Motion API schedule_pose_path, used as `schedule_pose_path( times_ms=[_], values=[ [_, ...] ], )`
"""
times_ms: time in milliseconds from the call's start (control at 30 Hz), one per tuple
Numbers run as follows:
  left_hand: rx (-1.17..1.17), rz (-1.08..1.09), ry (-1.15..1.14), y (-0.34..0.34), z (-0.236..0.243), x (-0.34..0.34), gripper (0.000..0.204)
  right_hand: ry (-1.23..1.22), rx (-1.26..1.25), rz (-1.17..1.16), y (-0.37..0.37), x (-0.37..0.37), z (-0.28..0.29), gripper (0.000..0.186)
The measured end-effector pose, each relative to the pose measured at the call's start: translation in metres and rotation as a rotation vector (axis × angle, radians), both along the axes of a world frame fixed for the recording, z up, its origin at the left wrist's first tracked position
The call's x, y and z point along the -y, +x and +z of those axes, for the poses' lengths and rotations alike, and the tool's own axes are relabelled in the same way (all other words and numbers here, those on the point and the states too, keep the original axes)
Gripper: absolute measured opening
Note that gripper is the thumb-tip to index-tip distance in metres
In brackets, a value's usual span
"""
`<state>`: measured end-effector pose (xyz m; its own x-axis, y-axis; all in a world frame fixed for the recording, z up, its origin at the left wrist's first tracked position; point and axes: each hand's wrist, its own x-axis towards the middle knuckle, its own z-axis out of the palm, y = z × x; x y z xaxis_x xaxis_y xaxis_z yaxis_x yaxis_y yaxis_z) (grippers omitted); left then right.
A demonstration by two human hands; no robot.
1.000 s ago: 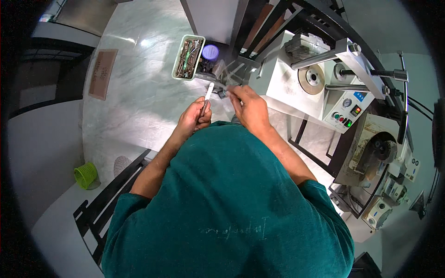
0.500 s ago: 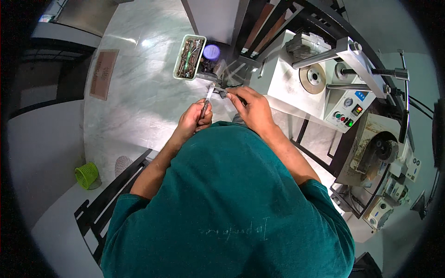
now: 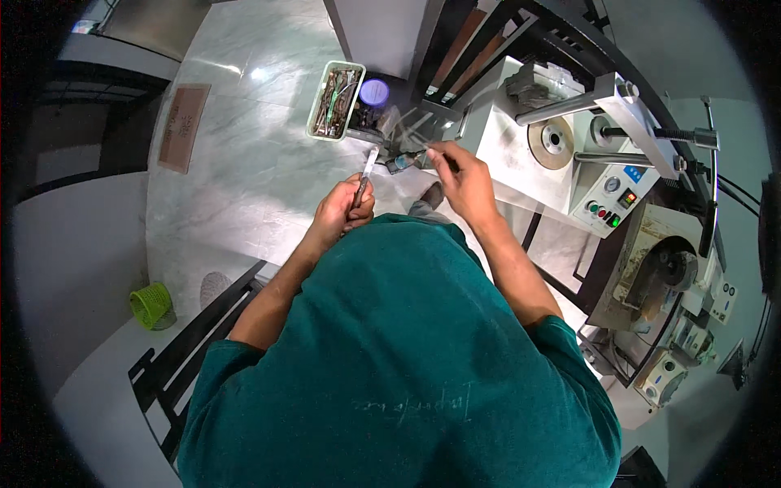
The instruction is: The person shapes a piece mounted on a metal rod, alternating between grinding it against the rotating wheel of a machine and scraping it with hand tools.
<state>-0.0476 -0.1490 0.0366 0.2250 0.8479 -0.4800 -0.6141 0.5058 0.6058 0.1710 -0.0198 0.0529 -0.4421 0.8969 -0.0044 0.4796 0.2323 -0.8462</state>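
My left hand (image 3: 345, 204) is closed around the dark handle of a knife-like tool (image 3: 368, 167). Its pale flat blade points up and away from me. To the right, my right hand (image 3: 460, 180) is closed, thumb and finger pinched together. A thin dark piece shows at those fingertips; what it is I cannot make out. Just left of the pinch, near the blade's tip, lies a small bluish-grey object (image 3: 399, 163), too small to name. Beyond it stands a pale green tray (image 3: 310, 122) full of thin metal tools, some with green parts.
A purple-lidded jar (image 3: 373, 92) stands beside the tray. On the right is a white machine (image 3: 521, 138) with a round disc (image 3: 551, 142), metal rods and a control panel (image 3: 612, 198). A green basket (image 3: 151, 307) and a black railing (image 3: 175, 382) are at lower left.
My right hand has moved right, away from the blade's tip, and the bluish-grey object now shows between them. My left hand keeps its hold on the tool, almost unmoved.
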Motion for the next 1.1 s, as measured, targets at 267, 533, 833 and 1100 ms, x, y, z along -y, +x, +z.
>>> schedule_pose_path(
  times_ms=[267, 533, 833, 1100],
  values=[
    [-0.262, -0.016, 0.063, 0.002, -0.001, -0.004, 0.03, -0.01, -0.154, 0.11, -0.016, 0.02, 0.021, 0.018],
    [-0.083, -0.031, 0.057, 0.0, -0.005, -0.005, 0.03, -0.025, -0.079, 0.088, -0.017, 0.019, 0.017, 0.019],
    [0.123, -0.006, 0.09, -0.004, -0.013, -0.004, 0.03, -0.014, -0.154, 0.086, -0.02, 0.023, 0.021, 0.018],
    [-0.156, 0.009, 0.086, 0.002, 0.005, -0.004, 0.028, -0.076, -0.12, 0.085, -0.019, 0.025, 0.027, 0.018]
  ],
)
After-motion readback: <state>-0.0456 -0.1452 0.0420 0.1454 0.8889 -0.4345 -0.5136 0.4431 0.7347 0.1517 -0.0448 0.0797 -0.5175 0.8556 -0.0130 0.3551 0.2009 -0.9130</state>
